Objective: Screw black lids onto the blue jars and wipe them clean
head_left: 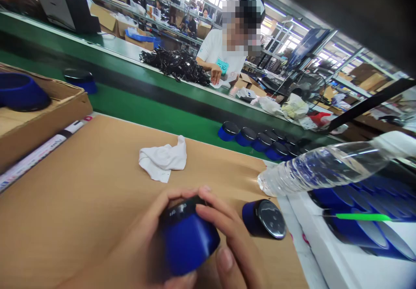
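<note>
Between my two hands is a blue housing (pixel 190 243) with a black end that carries small white print, partly legible as "OFF". My left hand (pixel 139 241) wraps round its left side and underside. On its right side, the fingers of my right hand (pixel 232 232) are bent over the black end, and the thumb lies near the blue wall. To the right of my right hand, a second blue housing (pixel 248 217) lies tilted on the brown work surface (pixel 97 185), its glossy black cap facing right. A crumpled white cloth (pixel 164 157) lies beyond my hands.
A clear water bottle (pixel 312 170) stands at right, beside a white tray (pixel 312 237) of blue shells with a green-handled tool (pixel 362 216) across them. At left is a cardboard box (pixel 65 111). Several black-topped housings (pixel 247 136) sit on the green conveyor (pixel 130 107); a co-worker (pixel 224 42) sits opposite.
</note>
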{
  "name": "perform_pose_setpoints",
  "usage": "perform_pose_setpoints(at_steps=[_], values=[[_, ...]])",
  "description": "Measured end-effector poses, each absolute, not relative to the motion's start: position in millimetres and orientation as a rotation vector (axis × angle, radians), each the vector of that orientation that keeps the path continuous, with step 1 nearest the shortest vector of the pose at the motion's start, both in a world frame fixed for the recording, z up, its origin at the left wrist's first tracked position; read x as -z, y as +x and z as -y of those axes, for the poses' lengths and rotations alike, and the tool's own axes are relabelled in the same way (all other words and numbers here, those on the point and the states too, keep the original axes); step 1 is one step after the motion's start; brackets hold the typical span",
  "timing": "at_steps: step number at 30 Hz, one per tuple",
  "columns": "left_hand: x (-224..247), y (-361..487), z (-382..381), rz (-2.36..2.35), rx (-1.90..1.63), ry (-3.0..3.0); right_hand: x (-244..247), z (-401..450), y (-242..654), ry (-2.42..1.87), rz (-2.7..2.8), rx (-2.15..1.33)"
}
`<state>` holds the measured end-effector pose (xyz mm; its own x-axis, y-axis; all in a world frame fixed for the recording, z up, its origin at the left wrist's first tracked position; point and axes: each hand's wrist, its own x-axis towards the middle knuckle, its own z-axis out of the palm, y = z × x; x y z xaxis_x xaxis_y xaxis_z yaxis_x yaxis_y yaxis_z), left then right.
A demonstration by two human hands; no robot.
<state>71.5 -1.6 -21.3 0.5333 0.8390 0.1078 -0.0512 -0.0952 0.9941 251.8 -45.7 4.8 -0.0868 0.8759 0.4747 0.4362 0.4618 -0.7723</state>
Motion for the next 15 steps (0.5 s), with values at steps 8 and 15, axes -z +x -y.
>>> perform_pose_setpoints(at_steps=[8, 15], values=[[29, 82, 19, -1.089, -1.169, 1.971, 18, 46, 225, -1.135, 1.240, -0.812], [12, 92, 11, -0.963, -1.379, 1.924, 7, 37, 239, -0.839, 0.586, -1.728]])
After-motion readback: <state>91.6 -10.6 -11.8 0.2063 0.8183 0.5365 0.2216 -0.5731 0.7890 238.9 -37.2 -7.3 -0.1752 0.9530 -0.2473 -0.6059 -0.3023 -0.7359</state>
